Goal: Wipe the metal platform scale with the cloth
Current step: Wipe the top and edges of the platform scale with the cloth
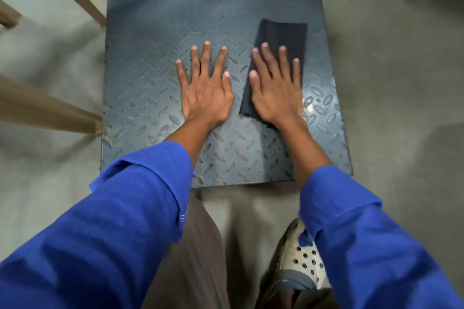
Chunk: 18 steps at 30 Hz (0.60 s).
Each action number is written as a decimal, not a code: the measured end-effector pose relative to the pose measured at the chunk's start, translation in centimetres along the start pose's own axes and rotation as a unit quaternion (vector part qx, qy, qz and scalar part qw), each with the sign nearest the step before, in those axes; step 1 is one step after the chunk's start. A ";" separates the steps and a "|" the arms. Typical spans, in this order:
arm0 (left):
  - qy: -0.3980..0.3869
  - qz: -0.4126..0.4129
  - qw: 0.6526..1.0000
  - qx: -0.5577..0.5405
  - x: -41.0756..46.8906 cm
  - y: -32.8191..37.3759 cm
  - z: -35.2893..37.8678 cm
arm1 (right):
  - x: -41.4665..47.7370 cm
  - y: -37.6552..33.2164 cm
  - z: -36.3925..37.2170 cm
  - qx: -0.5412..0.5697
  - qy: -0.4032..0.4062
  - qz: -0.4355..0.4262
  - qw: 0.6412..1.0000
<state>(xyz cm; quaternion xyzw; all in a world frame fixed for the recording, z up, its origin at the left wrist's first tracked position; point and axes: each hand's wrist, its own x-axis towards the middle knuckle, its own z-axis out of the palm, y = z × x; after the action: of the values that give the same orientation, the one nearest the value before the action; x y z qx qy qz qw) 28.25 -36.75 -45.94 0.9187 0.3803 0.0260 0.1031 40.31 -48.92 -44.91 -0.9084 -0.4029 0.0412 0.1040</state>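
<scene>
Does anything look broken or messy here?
Nothing stands out. The cloth lies folded and flat on the scale platform under the right hand; the left hand rests flat on bare, slightly worn metal.

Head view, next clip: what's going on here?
A person in blue sleeves bends over a metal platform scale standing on the floor. The right hand lies flat, fingers straight, on a folded dark cloth on the scale's right part. The left hand presses flat on the bare metal beside it, apart from the cloth. One picture cannot show whether a wiping stroke is under way.
</scene>
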 end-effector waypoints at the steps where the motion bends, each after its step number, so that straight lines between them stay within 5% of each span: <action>1: 0.001 -0.002 1.000 0.001 0.4 0.1 -0.1 | 0.0 0.2 0.0 -0.004 -0.013 -0.049 0.999; 3: -0.003 -0.006 1.000 0.002 1.1 0.1 -0.2 | 1.7 2.3 -0.7 -0.012 -0.023 -0.081 0.996; 7: 0.004 -0.015 1.000 -0.001 1.7 0.2 0.0 | 6.1 5.5 -1.6 0.013 -0.007 0.080 0.997; 13: 0.015 -0.016 1.000 0.002 2.1 0.3 0.1 | 7.2 2.2 -0.9 -0.024 -0.035 -0.123 0.992; 18: 0.026 -0.019 0.999 0.002 2.2 0.4 0.5 | 11.7 3.8 -0.9 -0.006 -0.010 0.051 0.999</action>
<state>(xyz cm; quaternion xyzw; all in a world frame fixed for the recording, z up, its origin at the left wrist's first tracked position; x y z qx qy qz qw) 30.12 -35.57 -46.43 0.9106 0.4000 0.0478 0.0920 51.07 -42.88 -44.79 -0.9279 -0.3573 0.0532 0.0927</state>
